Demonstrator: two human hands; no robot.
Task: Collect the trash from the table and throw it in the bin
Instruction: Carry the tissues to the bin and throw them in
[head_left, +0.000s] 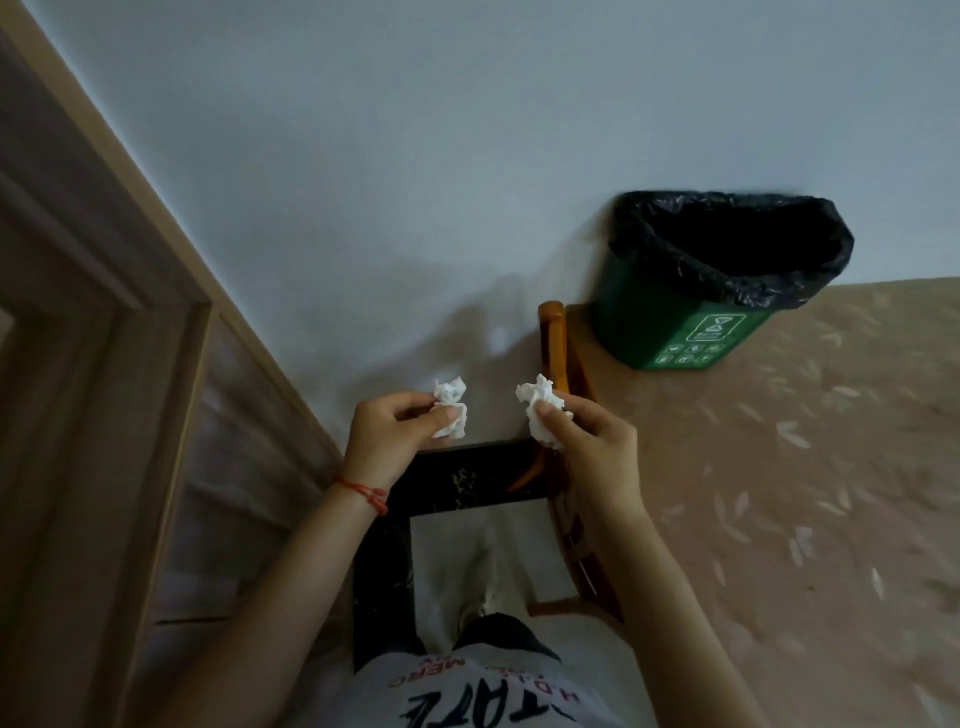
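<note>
My left hand (387, 434) pinches a crumpled white tissue (451, 397) between thumb and fingers. My right hand (592, 441) holds a second crumpled white tissue (537, 402) the same way. Both hands hover side by side over the floor, left of the table. A green bin (670, 322) lined with a black bag (737, 270) stands on the table (805, 467), up and to the right of my right hand. The bin's mouth is open and dark inside.
The table carries a beige cloth with a pale leaf pattern. An orange wooden chair frame (553, 343) stands against its left edge. A wooden door frame (130, 312) runs along the left. Below are a dark-bordered floor and my feet.
</note>
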